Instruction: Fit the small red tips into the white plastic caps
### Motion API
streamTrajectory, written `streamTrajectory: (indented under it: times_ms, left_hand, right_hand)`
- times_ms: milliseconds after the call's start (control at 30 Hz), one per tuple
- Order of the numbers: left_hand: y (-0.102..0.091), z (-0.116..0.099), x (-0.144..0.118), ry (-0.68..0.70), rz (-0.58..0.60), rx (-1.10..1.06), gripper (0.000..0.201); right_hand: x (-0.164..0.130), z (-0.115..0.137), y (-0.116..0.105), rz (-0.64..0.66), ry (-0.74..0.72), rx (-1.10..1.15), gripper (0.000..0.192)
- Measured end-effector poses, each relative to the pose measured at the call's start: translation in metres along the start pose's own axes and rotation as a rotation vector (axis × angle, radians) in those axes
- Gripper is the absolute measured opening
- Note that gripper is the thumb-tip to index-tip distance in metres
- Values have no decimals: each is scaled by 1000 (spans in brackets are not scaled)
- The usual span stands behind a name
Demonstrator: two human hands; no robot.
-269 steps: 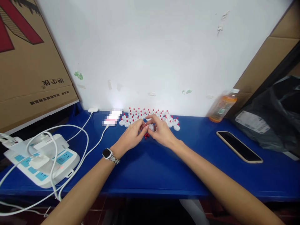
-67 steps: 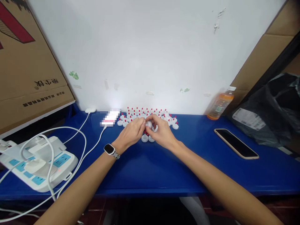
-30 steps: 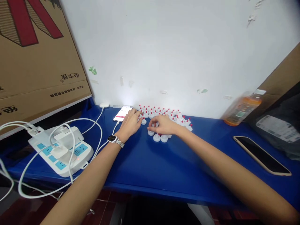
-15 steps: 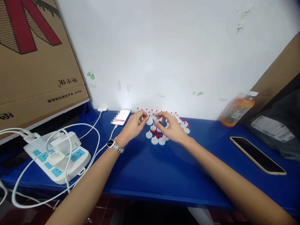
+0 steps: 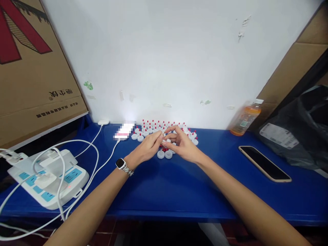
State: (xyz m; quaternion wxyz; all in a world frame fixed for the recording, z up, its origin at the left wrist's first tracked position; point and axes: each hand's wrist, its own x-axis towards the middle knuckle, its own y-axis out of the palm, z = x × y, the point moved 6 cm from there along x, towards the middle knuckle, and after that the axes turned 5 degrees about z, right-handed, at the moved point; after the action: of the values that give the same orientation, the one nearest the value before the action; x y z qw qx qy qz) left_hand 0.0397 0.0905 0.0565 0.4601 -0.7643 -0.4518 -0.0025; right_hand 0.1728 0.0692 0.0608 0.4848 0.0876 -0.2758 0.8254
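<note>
My left hand (image 5: 150,146) is closed, thumb and fingers pinched around a white nozzle cap (image 5: 167,140) that is partly hidden between the hands. My right hand (image 5: 185,145) meets it from the right, its fingers curled and its fingertips at the same cap; anything small in them is hidden. Just below the hands lie small red tips (image 5: 164,149), partly covered by the fingers. White nozzle caps without red tips (image 5: 168,154) stand nearest me. Behind the hands stand rows of white nozzle caps with red tips (image 5: 140,137), upright on the blue table (image 5: 174,191).
A lit phone (image 5: 125,131) charges at the left, near a white power strip (image 5: 55,191) with looping cables. To the right are a bottle of orange drink (image 5: 245,119), a dark phone (image 5: 265,164) and a black plastic bag (image 5: 302,130). A white wall (image 5: 164,61) closes the back.
My hands have come together, with the right fingertips now at the left's. The whole view has shifted, so the surroundings appear further left.
</note>
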Motion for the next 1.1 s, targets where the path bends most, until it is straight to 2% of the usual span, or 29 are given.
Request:
streamTrajectory:
  times_ms: [67, 167, 233, 300, 400, 533, 633, 733, 833, 933, 1000, 1033, 1100]
  left_hand:
    - [0, -1, 2, -3, -46, -27, 37]
    - [3, -2, 4, -50, -127, -92, 39]
    - [3, -2, 4, -88, -204, -157, 41]
    - [2, 0, 3, -121, -256, -217, 43]
    - [-1, -1, 1, -130, -198, -154, 42]
    - [-9, -14, -4, -15, -60, 63, 31]
    - [-12, -26, -7, 58, -45, 120, 28]
    - [-12, -26, -7, 13, -154, 81, 34]
    - [-17, -11, -5, -104, -286, -106, 44]
    - [-36, 15, -8, -214, -446, -359, 51]
    - [-52, 27, -11, -213, -540, -386, 49]
    - [-58, 31, -11, -197, -545, -339, 48]
    - [-57, 34, -9, -172, -443, -225, 43]
  right_hand:
    - [-1, 10, -2, -23, -60, -153, 30]
    - [-3, 23, 0, -71, -151, -518, 23]
    - [-4, 27, 5, -114, -187, -707, 27]
    - [-5, 28, 8, -175, -207, -786, 33]
    - [-4, 26, 9, -217, -206, -740, 43]
    - [-5, 28, 9, -215, -247, -651, 48]
    - [-8, 36, 12, -246, -286, -653, 46]
    - [-9, 42, 17, -275, -299, -692, 40]
    - [-10, 42, 16, -314, -292, -749, 32]
    - [-13, 32, -2, -384, -221, -770, 30]
    - [-14, 20, -19, -445, -144, -743, 28]
    - [-13, 13, -25, -463, -111, -719, 25]
    - [-6, 2, -31, -446, -68, -673, 19]
